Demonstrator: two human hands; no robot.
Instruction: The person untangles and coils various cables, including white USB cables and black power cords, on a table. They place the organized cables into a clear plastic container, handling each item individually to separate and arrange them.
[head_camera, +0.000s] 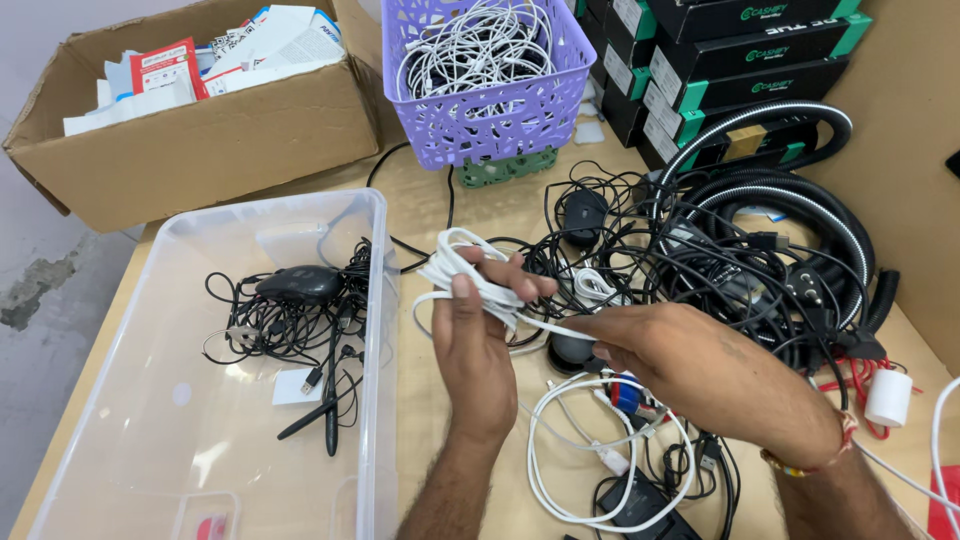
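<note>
Wooden table (420, 200): both hands (480, 340) grip smooth, coiled white cable (470, 275).

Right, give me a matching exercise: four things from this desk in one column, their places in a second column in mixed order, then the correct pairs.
Things
1. coiled white cable
2. black computer mouse
3. purple plastic lattice basket
4. brown cardboard box

Places
A. far left corner, stuffed with paper packets
B. inside the clear plastic tub, among black wires
C. held in the left hand, its end pulled by the right hand
D. at the back centre, filled with white cables

Pairs: 1-C, 2-B, 3-D, 4-A
</note>
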